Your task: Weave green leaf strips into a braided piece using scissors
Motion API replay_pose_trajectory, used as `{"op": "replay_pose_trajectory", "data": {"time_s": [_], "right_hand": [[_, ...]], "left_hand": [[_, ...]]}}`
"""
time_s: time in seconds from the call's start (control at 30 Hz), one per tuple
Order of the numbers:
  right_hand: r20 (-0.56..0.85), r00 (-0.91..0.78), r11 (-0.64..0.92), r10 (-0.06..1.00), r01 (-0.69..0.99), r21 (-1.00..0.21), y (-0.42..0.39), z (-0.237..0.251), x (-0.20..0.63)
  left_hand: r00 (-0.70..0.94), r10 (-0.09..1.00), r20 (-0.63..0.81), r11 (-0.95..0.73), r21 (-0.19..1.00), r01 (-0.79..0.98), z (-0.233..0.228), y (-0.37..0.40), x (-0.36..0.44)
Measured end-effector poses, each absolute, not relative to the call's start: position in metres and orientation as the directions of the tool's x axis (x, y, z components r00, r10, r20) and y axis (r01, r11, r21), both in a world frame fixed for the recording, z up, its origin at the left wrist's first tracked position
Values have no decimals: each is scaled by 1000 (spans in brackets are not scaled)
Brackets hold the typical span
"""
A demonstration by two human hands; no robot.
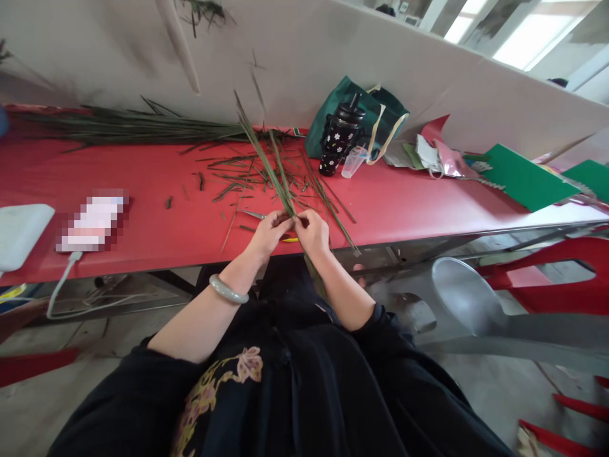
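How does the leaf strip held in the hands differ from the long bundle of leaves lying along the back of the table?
The held leaf strips are few, pinched by the left hand and right hand, and rise slanted off the red table. The leaf bundle is many strands, lies flat along the wall, and no hand touches it. Both are long, narrow and dark green.

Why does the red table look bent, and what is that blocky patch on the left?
Head view: the wide lens bows the long red table and the wall behind it; the small flat object is blurred into squares on purpose; daylight glares at the window top right; both hands, pinching long green leaf strips, stay sharp.
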State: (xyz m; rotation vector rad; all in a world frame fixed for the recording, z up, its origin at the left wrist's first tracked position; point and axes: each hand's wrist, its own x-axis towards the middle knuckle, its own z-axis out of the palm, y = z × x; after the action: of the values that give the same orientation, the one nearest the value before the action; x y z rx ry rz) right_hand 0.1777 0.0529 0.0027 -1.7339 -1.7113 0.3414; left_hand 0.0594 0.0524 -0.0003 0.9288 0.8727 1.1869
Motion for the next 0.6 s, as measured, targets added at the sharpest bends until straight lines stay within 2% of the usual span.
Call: {"op": "replay_pose_trajectory", "data": {"time_s": [0.13, 0.23, 0.3, 0.37, 0.4, 0.47, 0.5, 0.6], "right_hand": [[362, -105, 297, 926, 795, -530, 33, 2, 156], [417, -161, 409, 894, 672, -617, 28, -2, 152], [374, -48, 344, 926, 511, -787, 29, -5, 153], [191, 2, 184, 982, 263, -947, 31, -7, 154], [78, -54, 85, 995, 141, -986, 32, -8, 154], [-78, -228, -86, 970, -25, -996, 32, -9, 152], [-105, -284, -132, 953, -76, -988, 31, -9, 151], [-77, -254, -126, 964, -182, -975, 31, -10, 146]], "left_hand": [[25, 997, -72, 76, 886, -458, -4, 51, 52], [-38, 997, -74, 46, 870, -491, -9, 52, 40], [-37, 997, -75, 47, 864, -500, -11, 53, 34], [-19, 998, -62, 43, 852, -523, -12, 53, 30], [-14, 998, -53, 38, 844, -535, -11, 53, 29], [2, 999, -41, 36, 832, -554, -11, 54, 28], [14, 999, -39, 40, 828, -559, -11, 54, 28], [58, 998, -36, 63, 815, -576, -12, 55, 27]]}}
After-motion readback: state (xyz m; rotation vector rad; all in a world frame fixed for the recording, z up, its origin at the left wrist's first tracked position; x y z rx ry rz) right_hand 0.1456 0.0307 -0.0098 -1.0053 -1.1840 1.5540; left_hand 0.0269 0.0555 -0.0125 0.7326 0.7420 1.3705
